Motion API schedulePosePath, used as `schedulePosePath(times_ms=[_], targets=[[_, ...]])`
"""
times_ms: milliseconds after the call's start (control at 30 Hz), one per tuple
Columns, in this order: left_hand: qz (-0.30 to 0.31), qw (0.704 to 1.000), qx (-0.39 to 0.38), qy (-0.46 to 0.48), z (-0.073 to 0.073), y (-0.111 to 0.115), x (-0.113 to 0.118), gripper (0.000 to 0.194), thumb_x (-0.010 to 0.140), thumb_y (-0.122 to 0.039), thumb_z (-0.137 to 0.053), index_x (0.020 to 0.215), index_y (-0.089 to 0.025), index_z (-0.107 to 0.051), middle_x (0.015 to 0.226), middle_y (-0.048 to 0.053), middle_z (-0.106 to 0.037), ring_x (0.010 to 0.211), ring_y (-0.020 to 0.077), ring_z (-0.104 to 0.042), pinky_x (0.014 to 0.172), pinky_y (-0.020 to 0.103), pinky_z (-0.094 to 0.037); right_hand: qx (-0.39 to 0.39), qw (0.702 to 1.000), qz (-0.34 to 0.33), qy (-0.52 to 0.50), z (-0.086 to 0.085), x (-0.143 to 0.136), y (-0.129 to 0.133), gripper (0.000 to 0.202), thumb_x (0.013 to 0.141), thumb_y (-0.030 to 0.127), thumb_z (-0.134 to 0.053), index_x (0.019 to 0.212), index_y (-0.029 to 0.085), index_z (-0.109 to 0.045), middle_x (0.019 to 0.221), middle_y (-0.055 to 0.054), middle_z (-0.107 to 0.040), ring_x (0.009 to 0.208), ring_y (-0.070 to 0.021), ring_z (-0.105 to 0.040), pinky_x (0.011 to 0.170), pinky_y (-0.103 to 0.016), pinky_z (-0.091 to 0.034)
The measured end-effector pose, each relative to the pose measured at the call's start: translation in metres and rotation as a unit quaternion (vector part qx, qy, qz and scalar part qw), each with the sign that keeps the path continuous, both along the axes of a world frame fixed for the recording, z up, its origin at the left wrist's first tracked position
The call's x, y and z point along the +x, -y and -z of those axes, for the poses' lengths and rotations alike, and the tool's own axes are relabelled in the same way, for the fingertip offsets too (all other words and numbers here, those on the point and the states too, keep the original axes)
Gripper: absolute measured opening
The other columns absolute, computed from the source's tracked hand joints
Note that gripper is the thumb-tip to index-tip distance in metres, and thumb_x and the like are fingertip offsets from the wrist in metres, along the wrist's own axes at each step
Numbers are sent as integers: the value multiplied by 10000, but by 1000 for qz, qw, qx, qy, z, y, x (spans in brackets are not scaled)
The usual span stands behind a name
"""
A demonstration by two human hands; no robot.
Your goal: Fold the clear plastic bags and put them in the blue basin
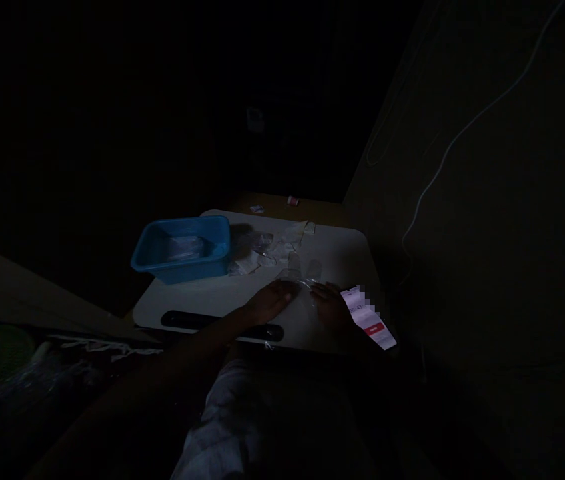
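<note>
In the dim light, a clear plastic bag (305, 281) lies on the white lap table (202, 295), its shape hard to make out. My left hand (273, 297) reaches in from the left, its fingers closed at the bag's near left edge. On the other side my right hand (330, 305) grips the right part of the same edge. Shadow partly hides the fingertips of both hands. Just beyond lie more crumpled clear wrappers (265, 248) and pale scraps (247, 263).
A blue plastic basin (190, 268) with clear packets (186, 247) inside stands at the table's left. A lit phone (373, 327) rests by the right edge. Behind are a small red-and-white item (292, 201) and a white cable (443, 159) along the wall.
</note>
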State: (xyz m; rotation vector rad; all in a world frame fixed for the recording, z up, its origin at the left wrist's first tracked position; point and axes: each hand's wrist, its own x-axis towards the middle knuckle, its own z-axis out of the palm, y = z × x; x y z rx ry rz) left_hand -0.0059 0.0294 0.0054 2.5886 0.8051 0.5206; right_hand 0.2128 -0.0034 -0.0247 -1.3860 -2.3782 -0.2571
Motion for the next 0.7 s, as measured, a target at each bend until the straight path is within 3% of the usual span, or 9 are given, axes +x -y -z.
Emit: schedulePosePath(times_ms=[100, 333, 467, 700], targets=[[-7, 999, 31, -27, -4, -4, -6, 461, 924, -308, -188, 1247, -141, -472, 1267, 91, -512, 1213, 208, -406, 1032, 408, -301, 16, 1000, -4, 15, 1, 0, -1, 344, 722, 12, -448, 956, 168, -645, 1092, -66, -648, 1047, -187, -558, 957, -384, -371], [-96, 978, 125, -135, -5, -7, -22, 459, 913, -361, -279, 1319, -182, -395, 1351, 85, -425, 1318, 287, -204, 1038, 527, -173, 50, 999, 1, 16, 4, -1, 2, 344, 736, 5, -444, 978, 156, -635, 1080, -61, -655, 1039, -176, -562, 950, -363, -369], [-115, 967, 154, -165, 0, -12, -28, 434, 917, -356, -292, 1300, -204, -425, 1409, 89, -336, 1317, 293, -210, 1027, 509, -193, 51, 999, 2, 17, 4, -1, 2, 338, 748, 11, -438, 980, 159, -635, 1089, -62, -649, 1048, -182, -553, 947, -363, -369], [-122, 965, 167, -162, -3, -13, -30, 425, 885, -335, -389, 1283, -197, -448, 1406, 116, -332, 1288, 324, -268, 995, 521, -237, 40, 999, 9, 29, 5, 0, 2, 353, 751, 6, -432, 985, 173, -636, 1084, -55, -651, 1044, -183, -555, 938, -368, -370]])
